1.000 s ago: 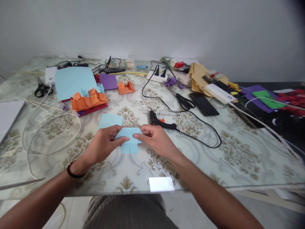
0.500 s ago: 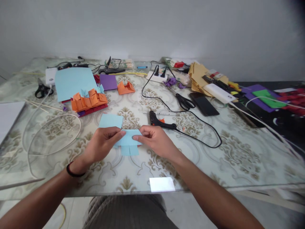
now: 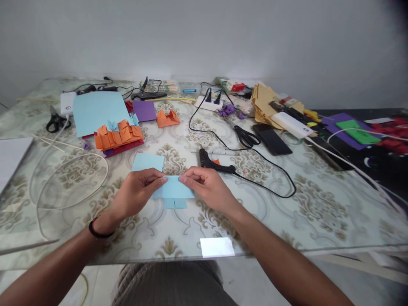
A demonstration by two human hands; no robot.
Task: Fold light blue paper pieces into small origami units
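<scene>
Between my hands is a light blue sheet of paper (image 3: 174, 188), its long side running left to right. My left hand (image 3: 137, 189) pinches its upper left corner between thumb and fingers. On the other side, my right hand (image 3: 207, 187) pinches the upper right part the same way. Below the sheet's lower edge shows a smaller blue folded paper piece (image 3: 174, 203) with a line down its middle; the rest of it is covered. Just behind my left hand lies another light blue paper square (image 3: 148, 162).
A black glue gun (image 3: 216, 165) lies beyond my right hand, its cord looping right. Orange folded papers (image 3: 119, 137) sit at the left, near a large blue sheet (image 3: 100, 112). Farther right are black scissors (image 3: 245, 135), a phone (image 3: 272, 139) and a power strip (image 3: 208, 103).
My right thumb has shifted up toward the sheet's top edge. More of the sheet's face shows, and its lower edge sits slightly lower over the small folded piece.
</scene>
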